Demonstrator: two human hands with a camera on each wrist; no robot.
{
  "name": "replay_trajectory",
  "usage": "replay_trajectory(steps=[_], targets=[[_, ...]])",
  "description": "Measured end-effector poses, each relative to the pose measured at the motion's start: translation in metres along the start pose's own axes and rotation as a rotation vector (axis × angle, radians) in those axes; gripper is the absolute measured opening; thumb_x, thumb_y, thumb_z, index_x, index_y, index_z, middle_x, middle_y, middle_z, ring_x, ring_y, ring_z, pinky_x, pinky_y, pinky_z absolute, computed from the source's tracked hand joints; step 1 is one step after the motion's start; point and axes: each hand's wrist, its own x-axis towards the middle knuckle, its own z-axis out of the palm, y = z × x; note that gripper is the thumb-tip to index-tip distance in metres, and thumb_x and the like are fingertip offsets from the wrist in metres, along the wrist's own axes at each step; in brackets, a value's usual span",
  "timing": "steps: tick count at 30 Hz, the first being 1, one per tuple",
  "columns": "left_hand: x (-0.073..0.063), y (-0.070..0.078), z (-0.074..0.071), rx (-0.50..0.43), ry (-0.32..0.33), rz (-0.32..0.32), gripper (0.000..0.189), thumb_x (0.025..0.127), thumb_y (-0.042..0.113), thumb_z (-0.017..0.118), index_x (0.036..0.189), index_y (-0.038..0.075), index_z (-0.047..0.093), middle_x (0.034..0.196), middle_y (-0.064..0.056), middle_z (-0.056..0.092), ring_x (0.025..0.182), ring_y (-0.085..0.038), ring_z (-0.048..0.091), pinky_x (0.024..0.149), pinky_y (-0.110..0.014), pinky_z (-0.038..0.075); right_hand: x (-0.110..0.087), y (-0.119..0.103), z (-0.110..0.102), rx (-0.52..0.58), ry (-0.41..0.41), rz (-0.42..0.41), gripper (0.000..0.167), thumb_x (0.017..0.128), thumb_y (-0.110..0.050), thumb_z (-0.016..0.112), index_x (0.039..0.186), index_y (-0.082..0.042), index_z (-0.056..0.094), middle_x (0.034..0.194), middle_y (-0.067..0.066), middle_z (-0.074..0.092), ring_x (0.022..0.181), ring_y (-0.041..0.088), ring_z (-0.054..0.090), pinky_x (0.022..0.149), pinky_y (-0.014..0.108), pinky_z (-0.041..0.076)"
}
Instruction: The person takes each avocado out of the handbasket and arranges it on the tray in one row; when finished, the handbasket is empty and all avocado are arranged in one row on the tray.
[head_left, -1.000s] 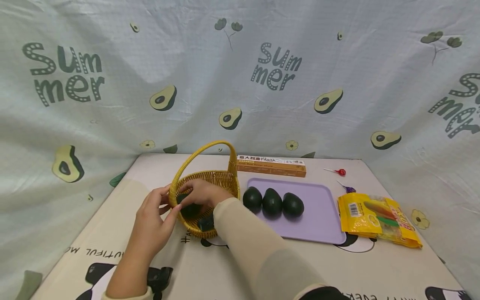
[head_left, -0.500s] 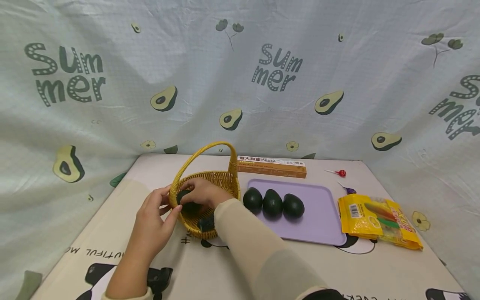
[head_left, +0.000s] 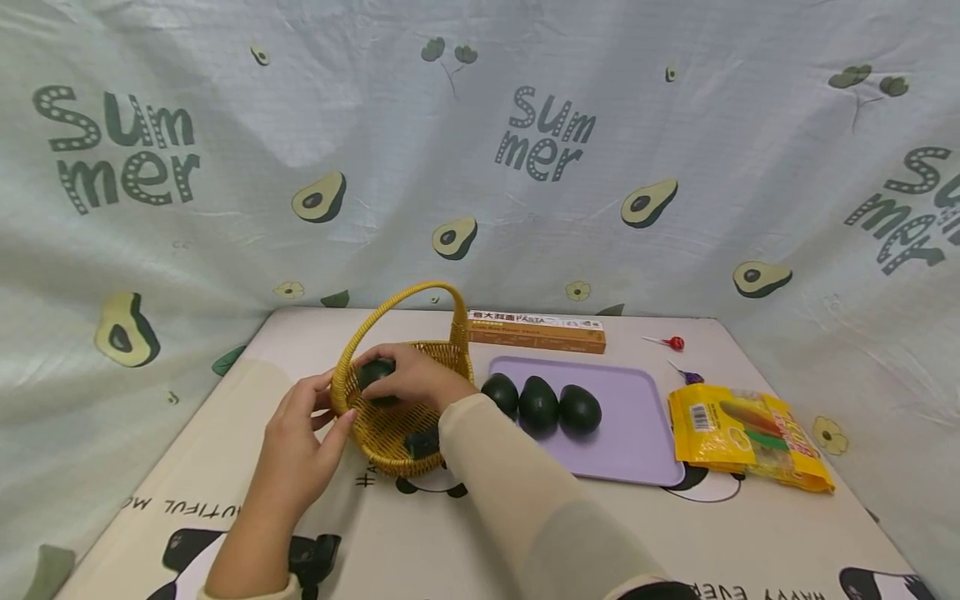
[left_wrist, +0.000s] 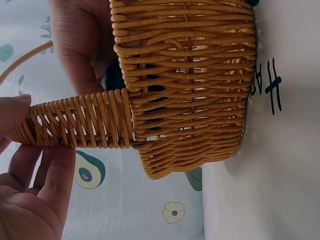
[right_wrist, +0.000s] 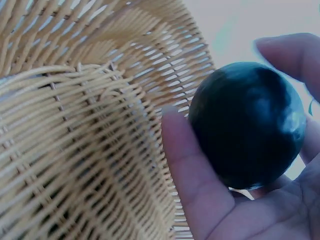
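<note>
My left hand (head_left: 303,446) pinches the lower end of the handle of a yellow wicker basket (head_left: 393,462), thumb on one side and fingers on the other. In the left wrist view the handle (left_wrist: 82,120) runs between thumb and fingers. My right hand (head_left: 416,379) reaches over the basket and grips a dark green avocado (right_wrist: 247,125), its fingers and thumb spread around the fruit. Beside that hand, the right wrist view shows the woven inside of the basket (right_wrist: 85,165). Three more avocados (head_left: 538,407) lie in a row on a light purple tray (head_left: 633,433).
Behind the tray stands a pasta box (head_left: 536,333). Further right are a red lollipop (head_left: 677,342), a purple lollipop (head_left: 692,377) and a yellow snack bag (head_left: 750,437). A printed curtain (head_left: 480,150) hangs around the table.
My right hand has risen from low in the basket up toward the rim with the avocado. My left hand has kept its hold on the handle.
</note>
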Motion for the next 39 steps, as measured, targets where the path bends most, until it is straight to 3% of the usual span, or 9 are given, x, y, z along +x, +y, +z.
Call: replay_trajectory(steps=[5,13,21,26,33,36,39], targets=[[-0.001,0.002,-0.001,-0.002,-0.003,-0.011,0.056,0.09,-0.001,0.076,0.139,0.003,0.05,0.123,-0.015,0.06,0.107,-0.031,0.066,0.086,-0.048,0.061,-0.007,-0.001,-0.008,-0.004,0.004,-0.031,0.041,0.092,-0.016,0.077,0.13,-0.025,0.064,0.128,0.001,0.057,0.113,0.023,0.058,0.083,0.04,0.065],[-0.001,0.003,0.001,-0.005,-0.001,-0.02,0.056,0.09,-0.001,0.076,0.139,0.003,0.05,0.121,-0.015,0.06,0.106,-0.031,0.066,0.086,-0.049,0.061,-0.019,-0.001,-0.021,0.036,-0.011,-0.02,0.038,0.103,-0.026,0.062,0.141,-0.024,0.059,0.143,0.005,0.053,0.121,0.024,0.061,0.099,0.051,0.058],[-0.001,0.004,0.0,-0.005,-0.003,-0.035,0.055,0.091,0.0,0.075,0.14,0.004,0.05,0.123,-0.015,0.059,0.109,-0.032,0.065,0.087,-0.049,0.061,-0.03,-0.002,-0.038,0.022,0.014,-0.066,0.062,0.088,-0.012,0.077,0.145,-0.018,0.055,0.136,0.01,0.054,0.113,0.024,0.06,0.094,0.05,0.06],[-0.001,0.003,0.0,-0.001,-0.011,-0.047,0.055,0.092,0.001,0.074,0.14,0.004,0.049,0.124,-0.015,0.059,0.11,-0.031,0.065,0.088,-0.048,0.061,-0.038,0.002,-0.048,0.05,0.012,-0.071,0.051,0.094,-0.019,0.072,0.143,-0.02,0.057,0.14,0.011,0.052,0.117,0.025,0.061,0.096,0.05,0.06],[-0.002,0.003,0.002,0.003,-0.01,-0.054,0.055,0.092,0.001,0.074,0.141,0.004,0.049,0.124,-0.015,0.059,0.11,-0.031,0.065,0.089,-0.046,0.06,-0.051,0.008,-0.064,0.177,0.016,-0.082,0.036,0.105,-0.022,0.06,0.139,-0.029,0.061,0.149,0.01,0.045,0.123,0.029,0.06,0.098,0.052,0.059],[-0.001,0.002,0.002,0.002,-0.007,-0.049,0.055,0.092,0.0,0.074,0.14,0.003,0.049,0.124,-0.015,0.059,0.11,-0.031,0.065,0.089,-0.047,0.06,-0.057,0.009,-0.07,0.186,0.026,-0.08,0.035,0.104,-0.022,0.061,0.138,-0.028,0.062,0.148,0.011,0.045,0.124,0.031,0.059,0.099,0.054,0.057],[0.0,0.003,0.002,0.005,-0.004,-0.048,0.054,0.092,0.001,0.074,0.14,0.004,0.049,0.124,-0.015,0.059,0.11,-0.031,0.065,0.088,-0.046,0.06,-0.064,0.011,-0.077,0.117,0.065,-0.087,0.04,0.098,-0.02,0.069,0.137,-0.03,0.062,0.145,0.012,0.047,0.124,0.031,0.059,0.1,0.055,0.056]])
